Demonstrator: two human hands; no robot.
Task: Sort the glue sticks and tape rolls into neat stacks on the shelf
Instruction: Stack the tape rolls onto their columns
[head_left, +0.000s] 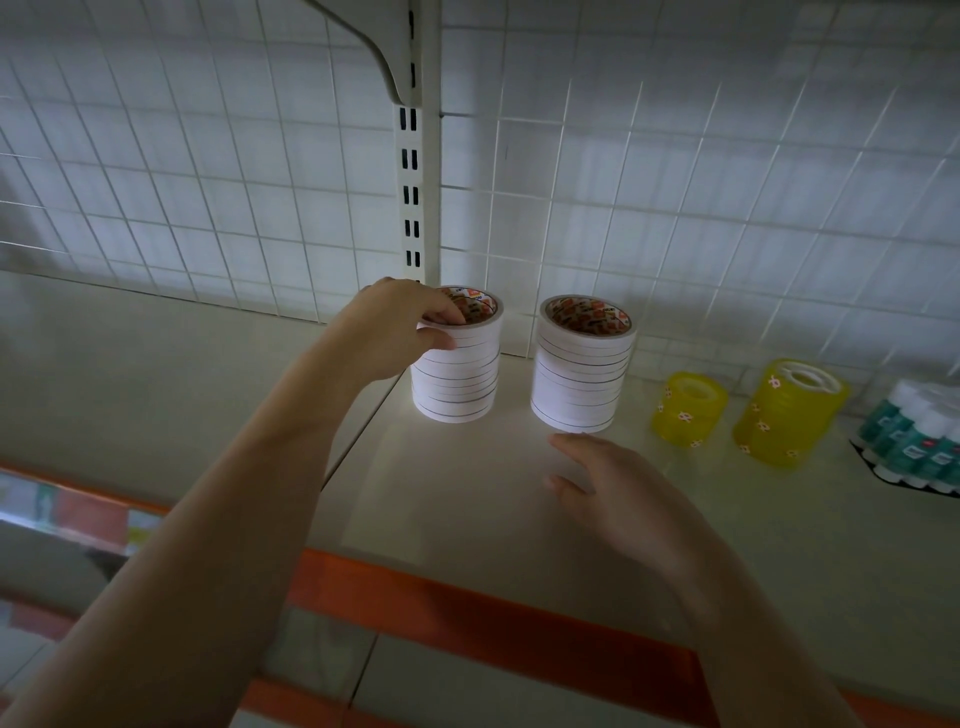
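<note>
Two tall stacks of white tape rolls stand on the shelf (467, 499) near the back. My left hand (400, 332) grips the top of the left white stack (460, 384), fingers hooked into its core and thumb on its side. The right white stack (579, 379) stands apart from it. My right hand (613, 493) hovers over the shelf just in front of that stack, fingers relaxed, holding nothing. Further right are a short yellow tape stack (688, 410), a taller yellow tape stack (789, 415), and a pack of glue sticks (914, 441) at the right edge.
A white wire grid (675, 208) backs the shelf, with a slotted upright post (413, 197) and a bracket above. An orange strip (493, 608) runs along the shelf's front edge. The shelf section at left (156, 374) is bare.
</note>
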